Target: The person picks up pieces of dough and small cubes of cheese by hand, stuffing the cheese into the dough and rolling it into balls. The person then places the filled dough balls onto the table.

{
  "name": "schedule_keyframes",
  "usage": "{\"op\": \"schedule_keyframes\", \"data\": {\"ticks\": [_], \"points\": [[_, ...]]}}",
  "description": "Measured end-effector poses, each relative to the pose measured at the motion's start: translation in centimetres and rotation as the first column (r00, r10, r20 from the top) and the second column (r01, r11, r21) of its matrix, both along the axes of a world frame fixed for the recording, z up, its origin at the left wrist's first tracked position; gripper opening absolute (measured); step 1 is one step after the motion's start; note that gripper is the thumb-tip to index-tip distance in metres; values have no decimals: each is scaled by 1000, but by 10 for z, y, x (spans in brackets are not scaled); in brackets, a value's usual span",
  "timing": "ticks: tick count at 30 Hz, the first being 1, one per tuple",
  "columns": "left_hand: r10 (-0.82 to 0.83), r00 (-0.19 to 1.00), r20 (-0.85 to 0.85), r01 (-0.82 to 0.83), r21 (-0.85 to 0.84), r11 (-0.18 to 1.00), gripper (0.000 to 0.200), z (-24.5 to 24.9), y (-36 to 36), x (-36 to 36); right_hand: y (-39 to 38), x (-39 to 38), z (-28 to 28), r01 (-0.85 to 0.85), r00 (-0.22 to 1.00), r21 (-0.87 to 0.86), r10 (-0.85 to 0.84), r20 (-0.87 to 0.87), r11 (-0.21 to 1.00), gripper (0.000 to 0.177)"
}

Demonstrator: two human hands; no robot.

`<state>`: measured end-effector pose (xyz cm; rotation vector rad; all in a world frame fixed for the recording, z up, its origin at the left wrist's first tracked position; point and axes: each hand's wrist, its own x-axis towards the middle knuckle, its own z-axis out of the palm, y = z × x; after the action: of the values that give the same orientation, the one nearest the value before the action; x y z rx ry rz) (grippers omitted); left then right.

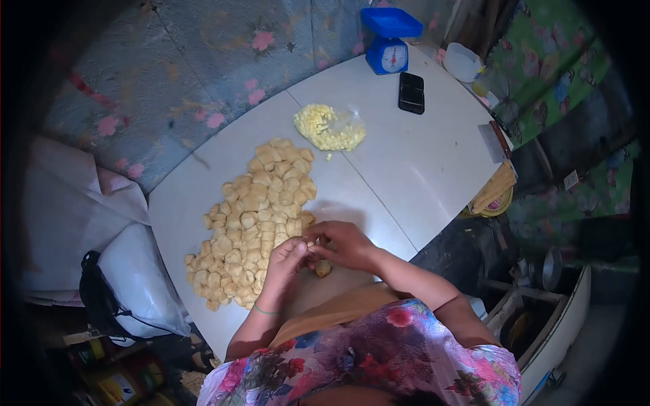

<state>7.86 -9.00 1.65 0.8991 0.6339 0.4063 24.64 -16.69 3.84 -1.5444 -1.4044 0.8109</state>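
My left hand [291, 256] and my right hand [340, 243] meet at the table's near edge, fingertips pinched together around a small pale piece of dough, mostly hidden by the fingers. Just below my right hand lies another lump of dough [323, 268]. To the left, a wide spread of rounded tan dough pieces [254, 210] covers the table, packed close together and reaching up to my left hand. Beyond them sits a clear plastic bag of small pale yellow cubes [332, 128], with a loose cube just below it.
The white table [399, 162] carries a blue dial scale [391, 54], a black phone-like case [412, 93] and, at its right edge, a knife [500, 139]. A white bowl [463, 62] stands at the back right. A stuffed white sack [145, 281] rests left of the table.
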Motion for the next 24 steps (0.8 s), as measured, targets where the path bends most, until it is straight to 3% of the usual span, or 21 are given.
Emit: {"op": "schedule_keyframes", "data": {"ticks": [3,9,12,14,16,18,21,24], "points": [[-3,1000,-14,2,-28,1000,21,0,0,5,-3,1,17,-40,983,195,4,181,980,24],[-7,999,-35,5,-46,999,15,-6,4,7,1,-1,2,-41,965,209,-16,261,977,24],[32,995,-96,-30,20,999,12,-6,7,7,7,-2,-9,135,971,-12,-134,-198,991,25],[81,984,-159,-66,99,993,11,1,9,6,18,9,1,151,984,-69,-156,-86,986,25],[142,966,-215,-91,234,968,10,-2,15,2,33,21,-1,141,982,-3,-139,128,990,26],[195,957,-214,-126,301,945,10,-3,22,-1,46,27,-30,58,894,166,-126,430,984,27],[227,958,-174,-158,339,927,13,-5,30,-3,54,14,-42,158,856,-59,-107,507,986,20],[210,961,-181,-108,455,884,12,-14,36,-6,60,10,-43,44,896,-162,33,443,986,22]]}}
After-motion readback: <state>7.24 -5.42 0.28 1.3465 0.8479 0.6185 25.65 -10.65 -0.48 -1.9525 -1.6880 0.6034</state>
